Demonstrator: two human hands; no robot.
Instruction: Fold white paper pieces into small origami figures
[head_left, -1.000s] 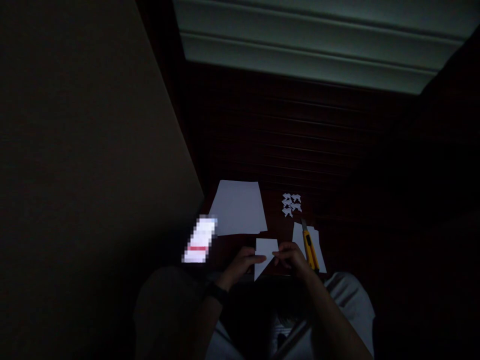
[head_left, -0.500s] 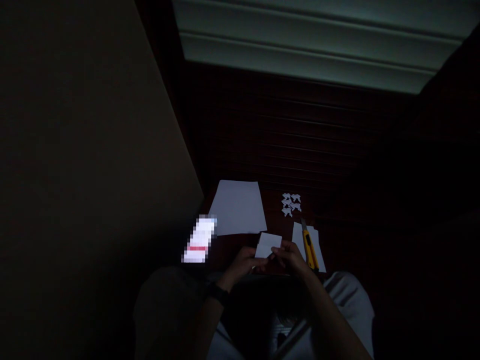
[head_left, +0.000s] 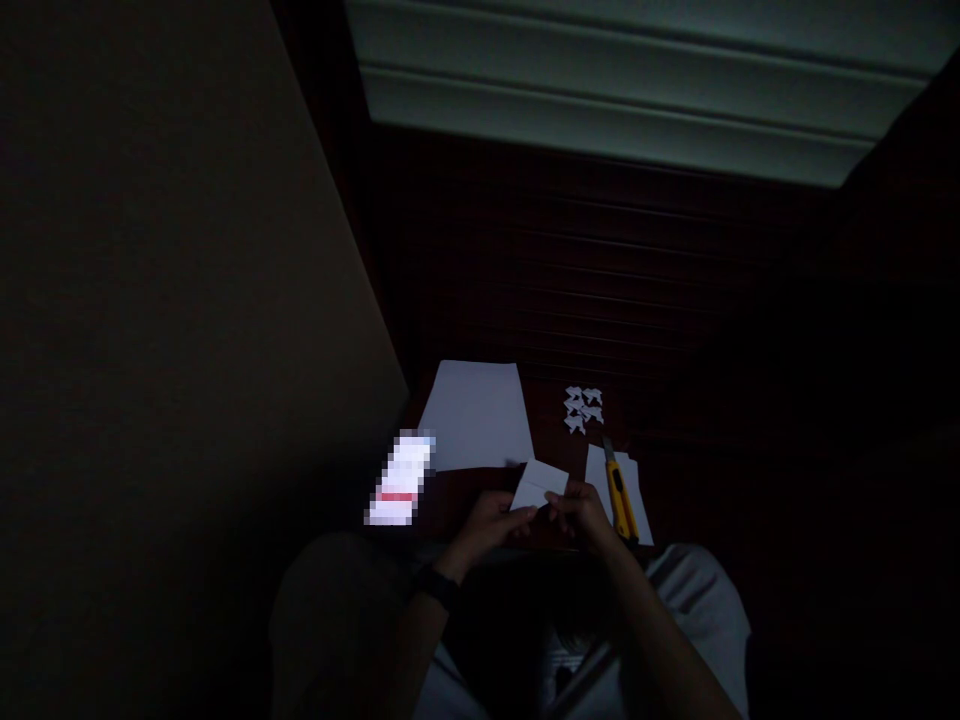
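Observation:
Between my two hands is a small white piece of paper (head_left: 541,482), roughly square, with a crease line across it. My left hand (head_left: 492,524) grips its lower left edge, thumb on top. My right hand (head_left: 582,508) pinches the lower right side, with the thumb over the paper and the fingers partly hidden beneath it. The paper is held above the near edge of a dark table (head_left: 465,505), slightly tilted. Just right of my right hand lies a yellow utility knife (head_left: 620,502) on some white paper pieces (head_left: 643,500).
A large white sheet stack (head_left: 480,415) lies at the back left of the table. Several small folded paper figures (head_left: 583,408) sit at the back right. A lit, pixelated screen (head_left: 401,480) is at the left edge. A wall (head_left: 225,250) stands on the left.
The held paper has turned a little clockwise and shifted slightly up and right. Both hands keep their grip on it. The other things lie as before.

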